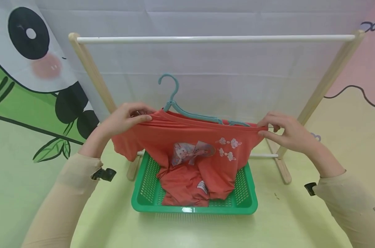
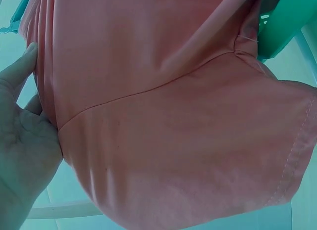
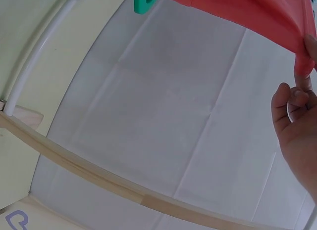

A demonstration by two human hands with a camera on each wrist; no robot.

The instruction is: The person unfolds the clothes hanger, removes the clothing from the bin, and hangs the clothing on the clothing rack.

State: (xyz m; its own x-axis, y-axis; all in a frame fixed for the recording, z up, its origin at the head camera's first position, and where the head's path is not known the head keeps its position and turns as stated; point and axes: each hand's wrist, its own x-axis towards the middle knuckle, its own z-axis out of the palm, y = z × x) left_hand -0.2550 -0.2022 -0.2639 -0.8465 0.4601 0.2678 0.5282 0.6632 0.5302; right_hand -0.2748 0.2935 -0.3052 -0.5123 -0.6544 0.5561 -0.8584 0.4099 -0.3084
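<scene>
1. Between both grips, I've got the red shirt (image 1: 193, 132) stretched sideways, lower part bunched in the green basket (image 1: 193, 209) below.
2. Left hand (image 1: 125, 119) pinches one end of its upper edge; right hand (image 1: 278, 131) pinches the other.
3. Just inside the left grip, a teal hanger (image 1: 190, 115) pokes its hook up behind that edge.

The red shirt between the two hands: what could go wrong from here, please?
The teal plastic hanger, partly hidden behind the red fabric shirt, has its hook off the round white rail, so it might slip down. The shirt's lower part lies bunched in the green plastic basket; lifting could drag the basket. The left hand and right hand spread the top edge, so hard pulling may stretch it.
</scene>
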